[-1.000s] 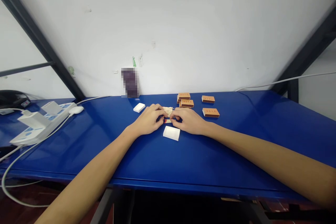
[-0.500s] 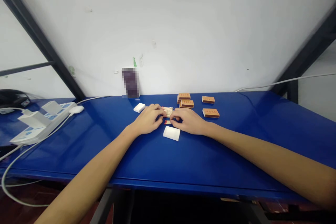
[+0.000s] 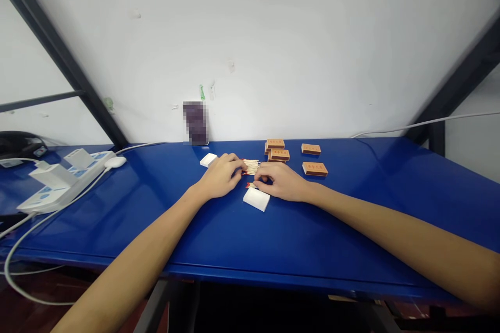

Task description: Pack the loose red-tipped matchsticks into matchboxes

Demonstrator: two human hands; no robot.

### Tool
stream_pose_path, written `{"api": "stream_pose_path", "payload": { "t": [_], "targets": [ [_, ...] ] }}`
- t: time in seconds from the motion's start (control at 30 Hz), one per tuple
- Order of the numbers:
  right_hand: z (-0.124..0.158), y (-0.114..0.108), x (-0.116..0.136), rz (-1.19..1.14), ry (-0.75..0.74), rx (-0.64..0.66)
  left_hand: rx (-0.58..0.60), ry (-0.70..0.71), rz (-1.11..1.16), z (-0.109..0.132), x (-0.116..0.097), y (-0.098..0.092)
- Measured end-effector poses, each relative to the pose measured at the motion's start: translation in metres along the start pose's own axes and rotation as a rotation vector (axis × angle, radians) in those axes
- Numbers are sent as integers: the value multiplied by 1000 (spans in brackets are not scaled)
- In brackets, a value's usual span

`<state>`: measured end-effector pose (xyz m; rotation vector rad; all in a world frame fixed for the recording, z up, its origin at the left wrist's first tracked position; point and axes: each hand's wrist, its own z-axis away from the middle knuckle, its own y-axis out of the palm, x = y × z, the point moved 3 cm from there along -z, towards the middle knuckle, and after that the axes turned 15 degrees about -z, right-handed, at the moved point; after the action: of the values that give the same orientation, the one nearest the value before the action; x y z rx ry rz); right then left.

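A loose heap of matches (image 3: 252, 167) with red heads lies between my hands on the blue table (image 3: 234, 239). The curled fingers of my left hand (image 3: 220, 177) close on match ends at the heap's left side. My right hand (image 3: 280, 182) pinches a few matches (image 3: 250, 186), their red heads pointing left. Just in front of these is a white matchbox tray (image 3: 257, 199); its inside is hard to make out. Another white tray (image 3: 208, 160) sits behind my left hand, partly covered by it.
Several orange matchboxes (image 3: 279, 155) are stacked behind my right hand. Two more, a rear matchbox (image 3: 311, 149) and a nearer matchbox (image 3: 314, 168), lie to the right. A power strip (image 3: 66, 184) with white chargers and cables occupies the left. A blurred dark object (image 3: 196, 123) leans against the wall.
My right hand has drawn the pinched matches slightly nearer, up to the white tray's far edge. My left hand stays at the heap. The view has shifted a little.
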<state>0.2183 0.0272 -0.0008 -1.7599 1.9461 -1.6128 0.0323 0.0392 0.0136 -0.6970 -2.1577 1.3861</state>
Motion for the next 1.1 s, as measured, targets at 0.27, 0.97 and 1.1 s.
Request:
{"api": "stream_pose_path", "payload": {
  "t": [0.27,0.97,1.1],
  "targets": [
    [1,-5,-5,21,79,-186,-31,41,74,1,-12,-12],
    [-1,-3,-16,36,121,-35,-32,4,226,-1,-18,-13],
    [-1,-3,-17,45,149,-75,-74,-126,90,-3,2,-6]
  ]
}}
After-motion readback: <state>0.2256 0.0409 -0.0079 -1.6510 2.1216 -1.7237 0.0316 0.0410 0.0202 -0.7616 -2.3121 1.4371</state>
